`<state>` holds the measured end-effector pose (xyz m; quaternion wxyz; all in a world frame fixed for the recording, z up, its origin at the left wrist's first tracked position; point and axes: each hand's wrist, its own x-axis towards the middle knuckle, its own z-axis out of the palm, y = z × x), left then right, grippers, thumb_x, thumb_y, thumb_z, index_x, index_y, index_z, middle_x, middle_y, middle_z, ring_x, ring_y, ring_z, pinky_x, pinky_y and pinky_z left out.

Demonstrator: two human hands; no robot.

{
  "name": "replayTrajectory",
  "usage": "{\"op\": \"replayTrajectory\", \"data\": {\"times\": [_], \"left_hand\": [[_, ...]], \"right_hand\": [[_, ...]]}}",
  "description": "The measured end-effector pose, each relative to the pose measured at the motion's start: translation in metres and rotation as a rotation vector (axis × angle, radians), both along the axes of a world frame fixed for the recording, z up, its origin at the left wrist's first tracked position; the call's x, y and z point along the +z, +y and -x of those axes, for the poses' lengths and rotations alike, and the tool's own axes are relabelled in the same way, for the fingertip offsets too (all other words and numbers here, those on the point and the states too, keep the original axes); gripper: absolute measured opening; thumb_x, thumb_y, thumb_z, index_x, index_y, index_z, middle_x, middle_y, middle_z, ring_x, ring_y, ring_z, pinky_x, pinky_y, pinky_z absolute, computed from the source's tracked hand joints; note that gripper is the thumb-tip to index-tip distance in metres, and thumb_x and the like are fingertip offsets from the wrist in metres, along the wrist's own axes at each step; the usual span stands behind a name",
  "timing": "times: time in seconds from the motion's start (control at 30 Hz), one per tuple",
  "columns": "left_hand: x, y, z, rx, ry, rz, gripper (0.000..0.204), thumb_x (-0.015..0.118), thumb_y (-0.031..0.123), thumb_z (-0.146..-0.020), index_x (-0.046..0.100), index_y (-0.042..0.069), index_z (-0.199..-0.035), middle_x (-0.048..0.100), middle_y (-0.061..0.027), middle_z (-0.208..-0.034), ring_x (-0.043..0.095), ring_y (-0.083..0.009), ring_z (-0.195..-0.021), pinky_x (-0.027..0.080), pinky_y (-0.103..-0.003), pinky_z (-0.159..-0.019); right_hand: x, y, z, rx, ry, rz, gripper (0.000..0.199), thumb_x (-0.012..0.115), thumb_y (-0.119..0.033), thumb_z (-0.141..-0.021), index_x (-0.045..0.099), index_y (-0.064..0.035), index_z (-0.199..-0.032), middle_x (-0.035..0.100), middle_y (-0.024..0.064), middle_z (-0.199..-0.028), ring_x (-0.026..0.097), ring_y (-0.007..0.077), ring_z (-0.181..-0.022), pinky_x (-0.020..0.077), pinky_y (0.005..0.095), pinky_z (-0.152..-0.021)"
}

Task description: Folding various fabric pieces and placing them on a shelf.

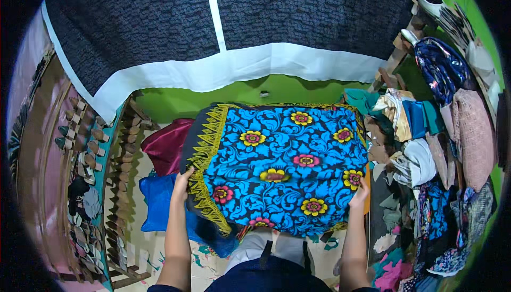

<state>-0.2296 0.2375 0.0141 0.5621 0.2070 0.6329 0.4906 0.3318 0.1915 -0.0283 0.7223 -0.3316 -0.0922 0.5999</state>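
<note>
A broad batik-style cloth (287, 161), black with bright blue leaf scrolls and pink and yellow flowers, spreads out in front of my body. A dark band with yellow zigzag points runs down its left side. My left hand (184, 179) is closed on that left edge. Over on the right side, my right hand (360, 192) pinches the cloth's edge between thumb and fingers. The cloth hides most of what lies under it, and part of each hand's fingers.
A shiny maroon cloth (167, 146) and a blue plastic bag (158, 202) lie left of the cloth. A wooden rack (121, 185) stands farther left. Piled clothes (420, 161) and a pink pillow-like bundle (472, 140) crowd the right. A dark curtain (149, 23) hangs across the far side.
</note>
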Motion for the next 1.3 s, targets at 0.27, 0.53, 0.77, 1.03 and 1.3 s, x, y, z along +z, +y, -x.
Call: {"op": "replayTrajectory", "data": {"times": [0.27, 0.53, 0.77, 1.03, 1.3], "left_hand": [[-0.001, -0.081, -0.009, 0.096, -0.120, -0.082, 0.030, 0.060, 0.023, -0.082, 0.056, 0.003, -0.105, 0.062, -0.0067, -0.095, 0.060, -0.0188, -0.082, 0.049, -0.033, -0.071], [0.001, -0.214, -0.053, 0.285, 0.309, -0.197, 0.048, 0.061, 0.016, -0.080, 0.041, 0.002, -0.121, 0.053, -0.0115, -0.111, 0.052, -0.0200, -0.097, 0.041, -0.033, -0.086], [0.019, -0.325, -0.099, 0.170, 0.864, -0.452, 0.038, 0.055, -0.004, -0.072, 0.050, 0.001, -0.110, 0.053, -0.0111, -0.111, 0.050, -0.0215, -0.104, 0.036, -0.030, -0.093], [0.042, -0.402, -0.080, -0.094, 0.880, -0.271, 0.034, 0.043, 0.001, -0.071, 0.062, 0.003, -0.099, 0.062, -0.0110, -0.078, 0.060, -0.0181, -0.081, 0.045, -0.028, -0.074], [0.055, -0.463, -0.023, -0.233, 1.113, -0.206, 0.048, 0.069, 0.015, -0.061, 0.060, 0.007, -0.108, 0.050, -0.0190, -0.113, 0.046, -0.0333, -0.103, 0.039, -0.036, -0.090]], "right_hand": [[-0.027, -0.044, -0.025, 0.126, -0.231, 0.198, 0.021, 0.055, -0.026, -0.083, 0.060, -0.0056, -0.083, 0.059, 0.0030, -0.065, 0.050, 0.0115, -0.053, 0.0408, 0.0232, -0.051], [0.013, -0.091, -0.060, 0.510, -0.484, 0.289, 0.018, 0.064, -0.010, -0.077, 0.061, -0.0024, -0.093, 0.064, 0.0071, -0.085, 0.060, 0.0167, -0.081, 0.0463, 0.0297, -0.075], [0.046, -0.140, -0.086, 0.325, -0.916, -0.105, 0.068, 0.059, 0.005, -0.075, 0.027, -0.0044, -0.134, 0.048, 0.0116, -0.119, 0.050, 0.0187, -0.101, 0.0386, 0.0289, -0.090], [0.027, -0.158, -0.088, 1.027, -1.357, -0.169, 0.067, 0.064, 0.004, -0.066, 0.040, -0.0056, -0.128, 0.052, 0.0085, -0.111, 0.052, 0.0161, -0.100, 0.0420, 0.0282, -0.085], [0.058, -0.211, 0.001, 0.906, -2.071, -0.041, 0.021, 0.068, -0.015, -0.067, 0.069, -0.0066, -0.086, 0.056, 0.0182, -0.108, 0.055, 0.0328, -0.094, 0.0444, 0.0374, -0.077]]}}
